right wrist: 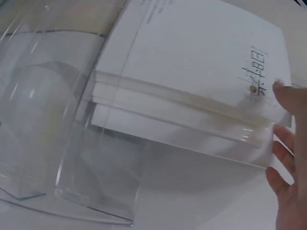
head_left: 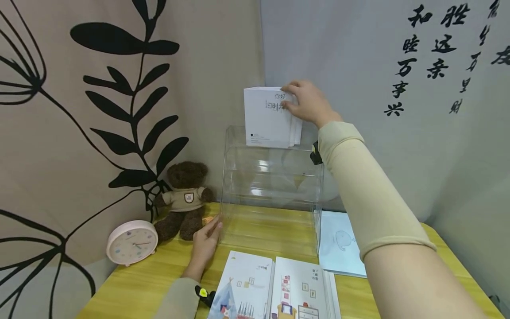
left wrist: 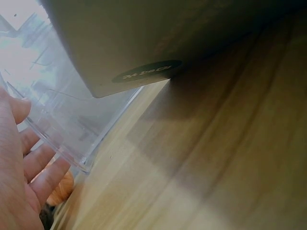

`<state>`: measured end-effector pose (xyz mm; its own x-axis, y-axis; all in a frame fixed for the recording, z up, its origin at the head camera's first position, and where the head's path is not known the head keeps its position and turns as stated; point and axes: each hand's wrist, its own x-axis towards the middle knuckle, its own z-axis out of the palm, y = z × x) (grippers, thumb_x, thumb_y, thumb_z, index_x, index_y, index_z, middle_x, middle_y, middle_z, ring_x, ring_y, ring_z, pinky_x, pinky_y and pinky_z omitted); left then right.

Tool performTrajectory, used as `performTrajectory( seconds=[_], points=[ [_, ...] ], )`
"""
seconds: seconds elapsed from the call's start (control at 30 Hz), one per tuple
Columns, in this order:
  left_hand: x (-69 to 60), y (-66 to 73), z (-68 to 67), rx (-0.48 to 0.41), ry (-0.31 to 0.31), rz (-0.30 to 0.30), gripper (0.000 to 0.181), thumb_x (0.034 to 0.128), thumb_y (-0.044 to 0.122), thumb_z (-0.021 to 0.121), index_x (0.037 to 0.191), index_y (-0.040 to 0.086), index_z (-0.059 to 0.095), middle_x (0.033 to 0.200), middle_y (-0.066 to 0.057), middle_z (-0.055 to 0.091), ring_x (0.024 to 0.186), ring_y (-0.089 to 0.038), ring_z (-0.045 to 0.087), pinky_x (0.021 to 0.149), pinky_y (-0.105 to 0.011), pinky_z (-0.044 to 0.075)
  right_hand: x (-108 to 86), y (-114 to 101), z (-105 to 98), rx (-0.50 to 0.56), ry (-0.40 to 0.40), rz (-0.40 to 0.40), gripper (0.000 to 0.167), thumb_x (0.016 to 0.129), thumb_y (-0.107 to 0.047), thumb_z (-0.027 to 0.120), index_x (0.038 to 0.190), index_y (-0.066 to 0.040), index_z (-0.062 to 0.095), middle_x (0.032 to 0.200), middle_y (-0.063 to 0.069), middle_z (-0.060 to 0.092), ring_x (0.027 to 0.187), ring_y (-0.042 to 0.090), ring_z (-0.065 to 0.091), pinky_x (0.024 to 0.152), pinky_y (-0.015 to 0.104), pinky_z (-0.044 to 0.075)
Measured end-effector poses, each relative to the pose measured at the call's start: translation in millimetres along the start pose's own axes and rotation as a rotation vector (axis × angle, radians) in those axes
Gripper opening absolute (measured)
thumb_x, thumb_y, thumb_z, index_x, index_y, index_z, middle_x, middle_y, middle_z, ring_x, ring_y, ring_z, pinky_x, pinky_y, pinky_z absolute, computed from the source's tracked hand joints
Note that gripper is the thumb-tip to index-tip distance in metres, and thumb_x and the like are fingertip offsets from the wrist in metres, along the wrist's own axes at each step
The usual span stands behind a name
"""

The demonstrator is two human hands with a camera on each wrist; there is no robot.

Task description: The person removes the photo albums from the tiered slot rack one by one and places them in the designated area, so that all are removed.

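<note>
My right hand (head_left: 308, 103) holds a small stack of white notebooks (head_left: 264, 117) by its right edge, thumb on the front cover and fingers behind. The notebooks stand upright on the top tier of a clear acrylic stepped rack (head_left: 272, 170). In the right wrist view, the several stacked notebooks (right wrist: 192, 52) rest within the clear rack (right wrist: 53, 96). My left hand (head_left: 206, 243) lies at the rack's lower left side. Its fairly straight fingers (left wrist: 39, 160) touch or nearly touch the clear side panel (left wrist: 72, 120) in the left wrist view.
Two piles of illustrated notebooks (head_left: 247, 283) lie in front of the rack on the yellow wooden table (head_left: 131, 292). Pale blue notebooks (head_left: 338, 241) lie right of it. A brown teddy bear (head_left: 187, 199) and a pink clock (head_left: 133, 243) stand at left.
</note>
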<state>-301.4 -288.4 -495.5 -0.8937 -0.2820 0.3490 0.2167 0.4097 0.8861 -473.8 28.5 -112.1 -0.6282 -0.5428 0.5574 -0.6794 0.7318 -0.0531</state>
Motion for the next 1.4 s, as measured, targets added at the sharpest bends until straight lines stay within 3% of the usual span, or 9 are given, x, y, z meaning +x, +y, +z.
performTrajectory(
  seconds=[0.27, 0.43, 0.67, 0.8, 0.93, 1.03, 1.07, 1.13, 1.4],
  points=[
    [-2.0, -0.9, 2.6, 0.006, 0.001, 0.002, 0.041, 0.1003, 0.037, 0.064, 0.140, 0.026, 0.062, 0.141, -0.003, 0.059, 0.124, -0.027, 0.060, 0.099, -0.048, 0.052, -9.5, -8, 6, 0.042, 0.084, -0.002, 0.032, 0.099, -0.030, 0.068, 0.124, -0.011, 0.063, 0.135, 0.013, 0.060, 0.125, 0.034, 0.053, 0.106, 0.048, 0.042],
    [-0.5, -1.2, 3.0, 0.015, 0.024, 0.023, 0.040, 0.0999, 0.035, 0.065, 0.138, 0.024, 0.064, 0.140, -0.004, 0.060, 0.122, -0.028, 0.062, 0.097, -0.048, 0.052, -19.5, -13, 7, -0.098, 0.124, -0.152, 0.034, 0.097, -0.033, 0.070, 0.128, -0.018, 0.065, 0.114, 0.010, 0.064, 0.092, 0.030, 0.060, 0.079, 0.046, 0.051],
    [0.4, -2.6, 6.5, 0.028, 0.028, 0.019, 0.037, 0.1003, 0.031, 0.065, 0.137, 0.024, 0.065, 0.136, -0.005, 0.063, 0.121, -0.027, 0.063, 0.098, -0.048, 0.052, -41.4, -8, 3, -0.274, 0.087, -0.331, 0.049, 0.095, -0.040, 0.071, 0.143, -0.037, 0.058, 0.082, 0.006, 0.055, 0.061, 0.023, 0.049, 0.053, 0.042, 0.045],
    [0.4, -3.2, 5.9, 0.035, 0.051, 0.039, 0.037, 0.0997, 0.030, 0.066, 0.135, 0.022, 0.067, 0.135, -0.006, 0.063, 0.119, -0.028, 0.064, 0.096, -0.048, 0.053, -49.4, -8, 1, -0.296, 0.027, -0.347, 0.053, 0.098, -0.042, 0.067, 0.148, -0.042, 0.050, 0.081, 0.004, 0.061, 0.062, 0.023, 0.054, 0.053, 0.042, 0.048],
    [1.4, -4.2, 3.7, 0.039, 0.052, 0.047, 0.039, 0.0994, 0.037, 0.065, 0.136, 0.022, 0.066, 0.136, -0.005, 0.063, 0.120, -0.028, 0.064, 0.096, -0.047, 0.053, -53.9, -11, 1, -0.269, -0.014, -0.377, 0.054, 0.099, -0.038, 0.065, 0.150, -0.040, 0.048, 0.090, 0.005, 0.071, 0.077, 0.025, 0.064, 0.075, 0.046, 0.054],
    [2.3, -4.6, 2.0, 0.035, 0.041, 0.037, 0.042, 0.0991, 0.040, 0.064, 0.137, 0.022, 0.065, 0.136, -0.004, 0.063, 0.121, -0.027, 0.063, 0.097, -0.046, 0.052, -58.6, -14, 3, -0.206, -0.034, -0.412, 0.052, 0.101, -0.031, 0.064, 0.150, -0.036, 0.049, 0.084, 0.006, 0.069, 0.073, 0.025, 0.062, 0.076, 0.044, 0.053],
    [2.5, -4.4, 1.6, 0.036, 0.038, 0.034, 0.043, 0.0991, 0.040, 0.064, 0.137, 0.022, 0.065, 0.136, -0.005, 0.063, 0.121, -0.027, 0.063, 0.098, -0.046, 0.052, -60.7, -15, 4, -0.183, -0.037, -0.421, 0.051, 0.101, -0.030, 0.064, 0.150, -0.034, 0.050, 0.081, 0.005, 0.067, 0.068, 0.024, 0.058, 0.070, 0.042, 0.052],
    [2.6, -3.9, 1.3, 0.039, 0.037, 0.027, 0.043, 0.0990, 0.040, 0.065, 0.138, 0.021, 0.065, 0.136, -0.006, 0.063, 0.121, -0.028, 0.063, 0.097, -0.047, 0.052, -65.0, -17, 7, -0.136, -0.031, -0.442, 0.050, 0.102, -0.026, 0.063, 0.150, -0.031, 0.051, 0.076, 0.003, 0.062, 0.061, 0.022, 0.051, 0.062, 0.040, 0.050],
    [2.5, -2.2, 2.7, 0.048, 0.036, 0.009, 0.042, 0.0988, 0.037, 0.066, 0.137, 0.021, 0.065, 0.136, -0.006, 0.062, 0.122, -0.028, 0.061, 0.099, -0.048, 0.051, -80.9, -21, 21, -0.087, 0.086, -0.496, 0.047, 0.101, -0.018, 0.065, 0.146, -0.027, 0.057, 0.087, 0.007, 0.067, 0.063, 0.022, 0.057, 0.062, 0.041, 0.054]
  ],
)
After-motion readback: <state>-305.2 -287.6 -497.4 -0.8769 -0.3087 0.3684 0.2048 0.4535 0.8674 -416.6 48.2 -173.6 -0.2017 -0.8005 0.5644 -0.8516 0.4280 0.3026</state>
